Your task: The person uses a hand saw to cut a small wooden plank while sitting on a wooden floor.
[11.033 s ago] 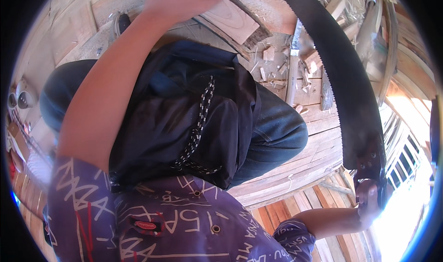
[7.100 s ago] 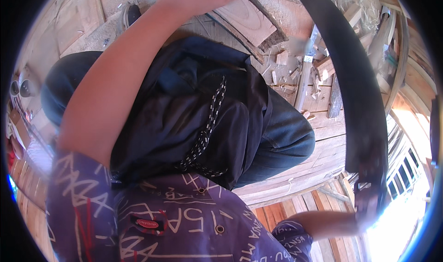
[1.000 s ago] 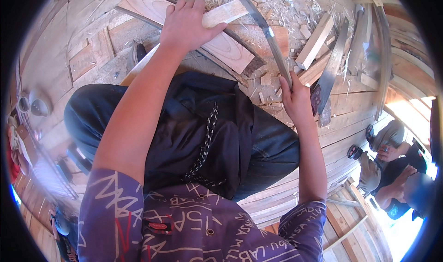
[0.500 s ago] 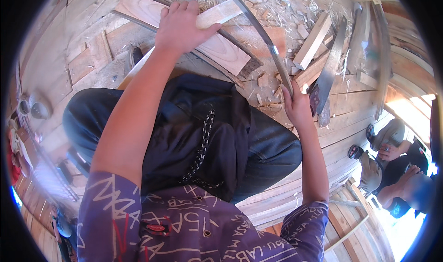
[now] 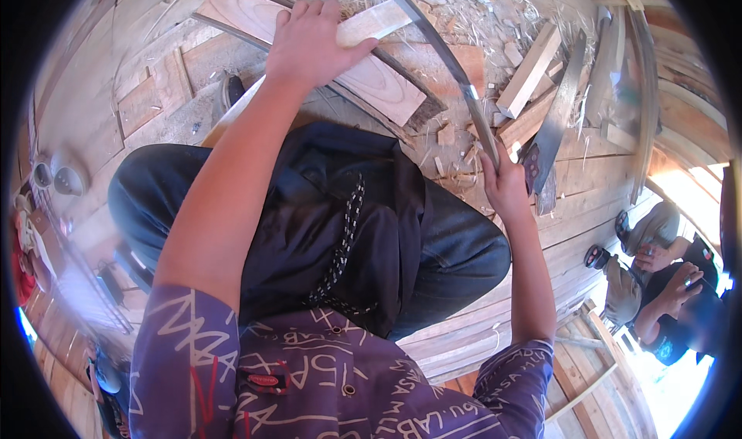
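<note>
Left hand (image 5: 312, 46) grips wood (image 5: 376, 22) — right hand (image 5: 505, 179) has drawn its saw (image 5: 450, 56) back.

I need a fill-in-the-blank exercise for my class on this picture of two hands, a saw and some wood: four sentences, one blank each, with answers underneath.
1. The saw is held in the person's ____ hand.
2. The left hand rests on a pale strip made of ____.
3. The main colour of the shirt is ____.
4. The speckled cord is black and ____.

Missing words: right; wood; purple; white.
</note>
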`<act>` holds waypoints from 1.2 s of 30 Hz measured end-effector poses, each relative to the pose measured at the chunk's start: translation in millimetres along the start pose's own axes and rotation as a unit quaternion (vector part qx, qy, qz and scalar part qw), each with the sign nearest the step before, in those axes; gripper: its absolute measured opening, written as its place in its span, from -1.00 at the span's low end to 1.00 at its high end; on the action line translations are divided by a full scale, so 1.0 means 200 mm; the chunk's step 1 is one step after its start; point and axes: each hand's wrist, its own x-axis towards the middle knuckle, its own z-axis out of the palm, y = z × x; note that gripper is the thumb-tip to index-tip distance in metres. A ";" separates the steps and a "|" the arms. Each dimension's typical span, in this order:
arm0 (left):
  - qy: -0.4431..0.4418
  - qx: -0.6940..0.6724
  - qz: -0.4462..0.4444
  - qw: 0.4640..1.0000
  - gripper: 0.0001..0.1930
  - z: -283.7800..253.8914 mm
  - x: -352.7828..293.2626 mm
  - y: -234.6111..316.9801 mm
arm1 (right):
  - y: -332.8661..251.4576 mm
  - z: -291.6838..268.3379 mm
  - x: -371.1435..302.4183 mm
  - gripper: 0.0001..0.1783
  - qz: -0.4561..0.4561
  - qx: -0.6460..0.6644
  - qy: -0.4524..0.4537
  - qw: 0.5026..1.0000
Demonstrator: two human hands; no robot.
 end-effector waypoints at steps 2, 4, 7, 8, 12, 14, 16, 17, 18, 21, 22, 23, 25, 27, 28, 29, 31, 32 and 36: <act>-0.002 -0.006 0.004 1.000 -0.36 0.00 0.00 0.01 | -0.05 0.04 0.09 -0.84 -0.008 -0.004 -0.005 1.000; -0.014 -0.007 0.002 1.000 -0.36 -0.01 -0.01 0.02 | -0.05 0.06 0.15 -0.84 -0.023 -0.007 -0.006 1.000; -0.025 0.002 -0.007 1.000 -0.35 -0.02 0.00 0.00 | -0.07 -0.01 0.08 -0.84 -0.015 -0.027 0.006 1.000; -0.019 0.006 -0.008 1.000 -0.34 -0.02 -0.01 0.00 | -0.06 -0.03 0.02 -0.84 0.010 -0.023 0.022 0.999; -0.019 0.006 -0.007 1.000 -0.34 -0.03 0.00 0.00 | 0.01 -0.10 -0.12 -0.80 0.005 -0.053 -0.024 0.998; -0.018 0.003 -0.005 1.000 -0.35 -0.03 0.00 0.00 | 0.04 -0.03 -0.09 -0.79 0.001 -0.031 -0.001 1.000; -0.017 -0.007 -0.002 1.000 -0.35 -0.02 0.00 0.01 | 0.02 0.02 0.00 -0.78 -0.006 -0.013 0.010 1.000; -0.016 -0.007 -0.001 1.000 -0.36 -0.02 -0.01 0.00 | -0.02 0.07 0.07 -0.78 -0.015 0.002 0.007 1.000; -0.016 -0.016 0.001 1.000 -0.36 -0.02 -0.01 0.01 | -0.04 0.07 0.11 -0.78 -0.019 0.009 0.006 1.000; -0.017 -0.008 -0.003 1.000 -0.37 -0.02 0.00 0.01 | -0.07 0.03 0.15 -0.78 -0.023 -0.010 -0.009 1.000; -0.018 -0.007 -0.003 1.000 -0.38 -0.02 0.00 0.01 | -0.07 0.02 0.12 -0.79 -0.013 -0.003 -0.004 1.000; -0.017 -0.010 -0.003 1.000 -0.38 -0.02 0.00 0.00 | -0.08 -0.02 0.06 -0.79 -0.004 0.000 0.002 1.000; -0.019 -0.015 -0.004 1.000 -0.38 -0.02 0.00 0.01 | -0.07 -0.09 -0.06 -0.80 0.016 -0.008 0.002 1.000; -0.020 -0.010 -0.006 1.000 -0.38 -0.02 0.00 0.00 | -0.06 -0.12 -0.13 -0.80 0.030 -0.018 -0.008 0.999; -0.014 -0.010 -0.007 1.000 -0.38 -0.02 0.00 0.00 | -0.06 -0.12 -0.12 -0.78 0.057 -0.025 -0.047 0.997; -0.008 -0.011 -0.007 1.000 -0.37 -0.02 0.00 0.00 | -0.06 -0.11 -0.11 -0.79 0.040 -0.013 -0.029 0.999; -0.003 -0.007 -0.006 1.000 -0.37 -0.01 0.00 0.01 | -0.03 -0.02 -0.04 -0.79 0.001 0.017 0.005 1.000; -0.004 -0.007 -0.005 1.000 -0.37 -0.01 -0.01 0.01 | -0.02 0.02 0.00 -0.80 -0.006 0.008 0.001 1.000; -0.014 -0.022 -0.003 1.000 -0.37 -0.01 0.00 0.01 | -0.02 0.07 0.13 -0.82 -0.008 0.001 -0.024 1.000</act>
